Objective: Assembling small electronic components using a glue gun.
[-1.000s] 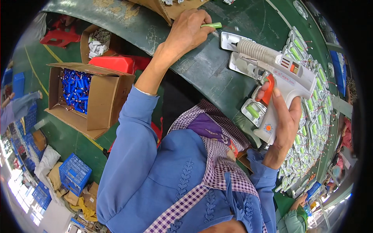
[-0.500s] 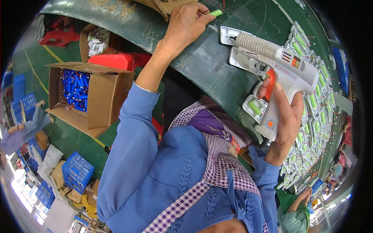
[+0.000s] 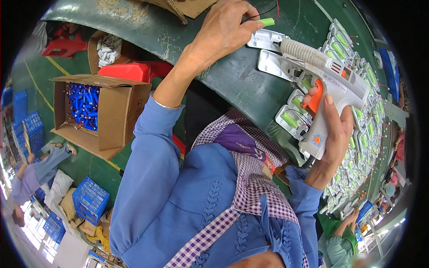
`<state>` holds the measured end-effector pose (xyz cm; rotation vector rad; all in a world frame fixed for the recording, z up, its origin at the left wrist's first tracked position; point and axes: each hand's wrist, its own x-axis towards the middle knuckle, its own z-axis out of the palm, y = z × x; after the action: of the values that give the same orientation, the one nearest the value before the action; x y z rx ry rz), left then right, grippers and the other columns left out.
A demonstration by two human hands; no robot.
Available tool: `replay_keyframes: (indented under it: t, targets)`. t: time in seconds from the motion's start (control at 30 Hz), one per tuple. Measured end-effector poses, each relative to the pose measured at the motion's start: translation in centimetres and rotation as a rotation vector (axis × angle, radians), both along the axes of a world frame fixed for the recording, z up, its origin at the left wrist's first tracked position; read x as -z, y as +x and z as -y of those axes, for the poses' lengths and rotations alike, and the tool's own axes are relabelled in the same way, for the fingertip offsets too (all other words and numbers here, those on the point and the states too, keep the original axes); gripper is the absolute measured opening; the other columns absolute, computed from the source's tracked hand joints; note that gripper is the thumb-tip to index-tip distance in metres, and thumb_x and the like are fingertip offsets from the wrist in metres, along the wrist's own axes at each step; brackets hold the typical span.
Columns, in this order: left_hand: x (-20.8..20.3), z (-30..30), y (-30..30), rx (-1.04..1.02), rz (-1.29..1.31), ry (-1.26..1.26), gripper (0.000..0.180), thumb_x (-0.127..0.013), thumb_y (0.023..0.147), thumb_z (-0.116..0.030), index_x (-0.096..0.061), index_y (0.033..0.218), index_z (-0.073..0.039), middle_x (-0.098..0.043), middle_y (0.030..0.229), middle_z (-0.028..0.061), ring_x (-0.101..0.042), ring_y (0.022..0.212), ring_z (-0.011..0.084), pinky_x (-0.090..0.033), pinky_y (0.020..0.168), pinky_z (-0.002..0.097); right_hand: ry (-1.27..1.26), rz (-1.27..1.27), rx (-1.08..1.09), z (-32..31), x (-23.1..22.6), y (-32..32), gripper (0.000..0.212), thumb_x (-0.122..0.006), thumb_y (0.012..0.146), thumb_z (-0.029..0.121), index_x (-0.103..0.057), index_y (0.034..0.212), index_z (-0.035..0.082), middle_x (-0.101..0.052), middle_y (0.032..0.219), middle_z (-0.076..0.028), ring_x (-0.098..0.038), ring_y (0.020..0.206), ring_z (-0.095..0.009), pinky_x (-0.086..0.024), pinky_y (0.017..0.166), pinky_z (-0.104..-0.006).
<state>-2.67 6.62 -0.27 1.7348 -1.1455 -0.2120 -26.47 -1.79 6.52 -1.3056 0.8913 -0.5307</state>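
Observation:
My left hand (image 3: 228, 29) pinches a small green cylindrical battery (image 3: 267, 22) with thin red and black wires, above the dark green table (image 3: 237, 76). Wrapped around the handle of a white hot glue gun (image 3: 333, 89) is my right hand (image 3: 335, 127), its fingers at the orange trigger (image 3: 316, 96). The gun's ribbed front end points up-left, over white plastic shells. One white shell (image 3: 271, 64) lies beneath the nozzle side, and another white shell (image 3: 263, 40) lies just below my left hand. Close to the gun's handle, a shell carries a green battery (image 3: 289, 119).
Many white shells with green batteries (image 3: 357, 147) cover the table's right side. A cardboard box (image 3: 111, 111) of blue wired batteries stands at left, near a red stool (image 3: 129, 71) and a blue crate (image 3: 89, 198). Cardboard (image 3: 192, 6) lies at the table's top edge. Other people work nearby.
My left hand has moved right with the green battery, toward the white shells. The glue gun has shifted slightly right and down in my right hand.

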Motion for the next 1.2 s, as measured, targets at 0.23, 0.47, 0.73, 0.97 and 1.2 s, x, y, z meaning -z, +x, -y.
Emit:
replay_keyframes:
  t: [0.23,0.47,0.73,0.97,1.2]
  targets:
    - [0.4,0.1,-0.5,0.012,0.220,0.004,0.017,-0.065,0.081,-0.012,-0.062,0.084,0.004,-0.057,0.086,0.0184,-0.055,0.087,0.0347,-0.043,0.077,0.0415,-0.020,-0.006,-0.012,0.1,0.4,0.4,0.032,-0.058,0.092,0.013,-0.051,0.116,-0.008,-0.065,0.092,-0.015,-0.062,0.077,-0.020,-0.051,0.073,-0.0320]
    - [0.2,1.0,-1.1,0.073,0.176,0.094,0.015,-0.063,0.080,-0.008,-0.063,0.084,0.006,-0.058,0.092,0.0194,-0.054,0.094,0.0359,-0.045,0.081,0.0432,-0.040,-0.036,-0.033,0.2,0.6,-0.3,0.032,-0.059,0.092,0.014,-0.052,0.115,-0.007,-0.065,0.091,-0.014,-0.060,0.074,-0.018,-0.049,0.069,-0.0311]
    - [1.1,1.5,-1.6,0.065,0.230,0.141,0.013,-0.060,0.078,-0.005,-0.063,0.085,0.005,-0.056,0.096,0.0189,-0.054,0.096,0.0364,-0.048,0.082,0.0445,-0.015,-0.012,0.007,-0.6,0.0,-0.6,0.034,-0.057,0.092,0.012,-0.049,0.119,-0.007,-0.063,0.092,-0.015,-0.059,0.076,-0.020,-0.048,0.071,-0.0332]
    - [2.1,1.6,-1.5,0.066,0.361,0.148,0.011,-0.059,0.075,-0.002,-0.061,0.080,0.007,-0.055,0.095,0.0217,-0.053,0.095,0.0382,-0.049,0.080,0.0454,-0.038,0.002,0.011,-0.8,-0.2,-0.3,0.032,-0.058,0.093,0.012,-0.050,0.117,-0.008,-0.064,0.091,-0.016,-0.059,0.074,-0.020,-0.048,0.069,-0.0328]
    - [1.9,1.8,-1.7,0.075,0.308,0.169,0.009,-0.058,0.074,-0.002,-0.060,0.078,0.006,-0.054,0.093,0.0221,-0.052,0.093,0.0388,-0.048,0.078,0.0464,-0.070,-0.018,-0.013,-0.3,-0.2,0.6,0.030,-0.058,0.093,0.012,-0.052,0.114,-0.008,-0.064,0.091,-0.014,-0.059,0.074,-0.019,-0.048,0.069,-0.0311]
